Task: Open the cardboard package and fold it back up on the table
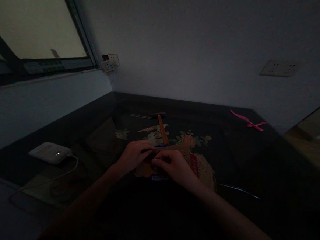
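Observation:
The scene is very dark. My left hand (134,155) and my right hand (174,167) meet over a small item at the middle of a black table (245,156). Both hands pinch a brownish piece (160,149) between their fingertips; what it is I cannot tell. Under the right hand lies a tan lacy cloth with a red patch (200,167). An orange-brown stick (163,130) lies just beyond the hands, with a dark head at its far end like a small hammer. A floral print (188,139) shows on the tabletop.
A white box with a green light (50,152) and a white cable (70,168) sits at the left. A pink ribbon (250,122) lies at the far right. Wall sockets (110,62), a wall plate (279,68) and a window (31,25) are behind.

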`<state>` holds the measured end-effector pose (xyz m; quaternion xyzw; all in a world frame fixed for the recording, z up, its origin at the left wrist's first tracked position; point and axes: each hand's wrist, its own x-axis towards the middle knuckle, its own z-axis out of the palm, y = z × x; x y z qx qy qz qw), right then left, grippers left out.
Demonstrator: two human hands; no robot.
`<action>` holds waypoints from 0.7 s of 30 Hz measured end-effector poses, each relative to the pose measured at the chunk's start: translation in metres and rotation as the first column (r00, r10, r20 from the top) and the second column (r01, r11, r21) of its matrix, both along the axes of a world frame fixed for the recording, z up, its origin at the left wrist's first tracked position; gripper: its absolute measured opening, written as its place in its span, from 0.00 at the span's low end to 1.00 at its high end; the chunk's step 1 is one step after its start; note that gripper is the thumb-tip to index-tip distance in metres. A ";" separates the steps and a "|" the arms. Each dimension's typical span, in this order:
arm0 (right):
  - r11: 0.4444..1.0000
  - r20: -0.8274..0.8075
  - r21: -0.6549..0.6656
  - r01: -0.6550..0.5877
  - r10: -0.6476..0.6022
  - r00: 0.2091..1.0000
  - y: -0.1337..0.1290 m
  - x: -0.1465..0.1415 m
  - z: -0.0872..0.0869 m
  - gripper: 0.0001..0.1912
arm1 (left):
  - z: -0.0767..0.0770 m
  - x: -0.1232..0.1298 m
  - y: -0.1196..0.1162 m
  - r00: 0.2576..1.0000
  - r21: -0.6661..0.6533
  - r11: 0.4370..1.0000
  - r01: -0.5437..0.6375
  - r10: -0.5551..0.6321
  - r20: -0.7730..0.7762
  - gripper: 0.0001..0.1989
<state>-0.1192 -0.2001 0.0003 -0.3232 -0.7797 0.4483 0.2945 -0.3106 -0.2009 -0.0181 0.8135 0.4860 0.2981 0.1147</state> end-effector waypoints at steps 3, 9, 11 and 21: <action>1.000 0.004 -0.016 0.013 -0.013 1.000 0.002 -0.001 -0.002 0.10 | 0.003 0.001 0.001 1.000 -0.013 1.000 -0.011 0.012 0.025 0.08; 1.000 0.028 -0.012 0.017 -0.017 0.999 0.002 -0.002 -0.002 0.10 | 0.003 0.003 0.002 0.989 -0.060 0.996 -0.063 0.070 0.130 0.09; 1.000 0.037 0.001 0.015 -0.015 0.999 0.002 -0.002 -0.002 0.10 | 0.004 0.004 0.003 0.973 -0.093 0.992 -0.084 0.101 0.208 0.10; 0.989 0.088 0.150 -0.009 -0.004 0.996 -0.007 0.001 0.009 0.11 | 0.004 -0.059 0.001 0.848 0.081 0.904 -0.419 0.358 0.391 0.14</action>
